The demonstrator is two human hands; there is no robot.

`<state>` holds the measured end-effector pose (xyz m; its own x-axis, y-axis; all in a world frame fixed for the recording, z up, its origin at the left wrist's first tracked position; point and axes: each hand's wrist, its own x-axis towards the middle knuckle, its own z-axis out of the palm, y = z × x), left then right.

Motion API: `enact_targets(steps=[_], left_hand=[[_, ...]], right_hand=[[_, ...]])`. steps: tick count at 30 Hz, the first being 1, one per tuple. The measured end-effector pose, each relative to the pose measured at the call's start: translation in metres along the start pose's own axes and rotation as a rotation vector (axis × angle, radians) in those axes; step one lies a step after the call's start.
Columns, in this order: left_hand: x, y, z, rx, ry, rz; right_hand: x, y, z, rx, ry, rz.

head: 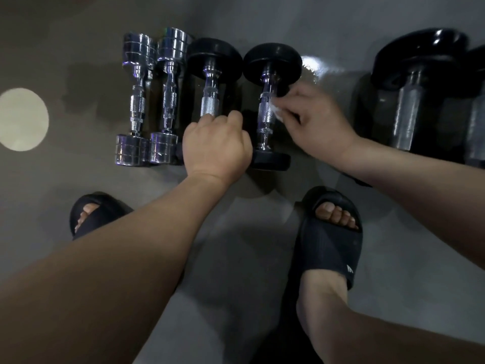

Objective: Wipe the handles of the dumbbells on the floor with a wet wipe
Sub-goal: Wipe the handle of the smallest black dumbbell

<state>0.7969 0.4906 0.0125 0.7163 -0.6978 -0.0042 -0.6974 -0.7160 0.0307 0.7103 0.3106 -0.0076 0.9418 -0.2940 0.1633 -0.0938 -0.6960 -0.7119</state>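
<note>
Several dumbbells lie side by side on the grey floor. Two are all chrome (136, 101) at the left, then come two with black ends. My left hand (216, 143) curls over the near part of the third dumbbell's handle (210, 102). My right hand (316, 122) pinches a small white wet wipe (277, 110) and holds it against the right side of the fourth dumbbell's knurled handle (265, 114). The near end of the third dumbbell is hidden under my left hand.
A much bigger black dumbbell (409, 101) lies at the right, with another cut off at the frame edge. My feet in black slides (330, 237) stand close in front of the row. A round bright patch (22, 119) shows on the floor at the left.
</note>
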Motion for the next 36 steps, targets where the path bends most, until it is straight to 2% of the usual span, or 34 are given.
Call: enact_targets(steps=[2,4,9,15,21,27,32,36], left_hand=[[0.000,0.000,-0.001,0.015,0.004,0.001],[0.000,0.000,-0.001,0.022,0.003,0.006],[0.000,0.001,-0.001,0.024,-0.004,0.006],[-0.001,0.001,0.000,0.026,0.039,0.004],[0.000,0.001,0.000,0.021,0.043,0.006],[-0.001,0.000,-0.001,0.021,0.042,0.009],[-0.001,0.001,-0.001,0.024,0.031,-0.001],[0.000,0.001,-0.001,0.017,0.022,-0.004]], right_hand=[[-0.002,0.003,-0.002,-0.032,-0.049,-0.062],[0.007,0.004,-0.003,-0.054,-0.028,-0.071],[0.020,-0.003,0.002,-0.074,0.059,0.038],[0.005,-0.013,-0.008,-0.120,-0.162,-0.211],[0.026,-0.013,-0.002,-0.141,0.006,-0.031],[0.015,-0.017,-0.013,-0.157,-0.221,-0.222],[0.038,-0.012,-0.006,-0.191,-0.063,-0.075],[0.020,-0.021,-0.007,-0.153,-0.104,-0.158]])
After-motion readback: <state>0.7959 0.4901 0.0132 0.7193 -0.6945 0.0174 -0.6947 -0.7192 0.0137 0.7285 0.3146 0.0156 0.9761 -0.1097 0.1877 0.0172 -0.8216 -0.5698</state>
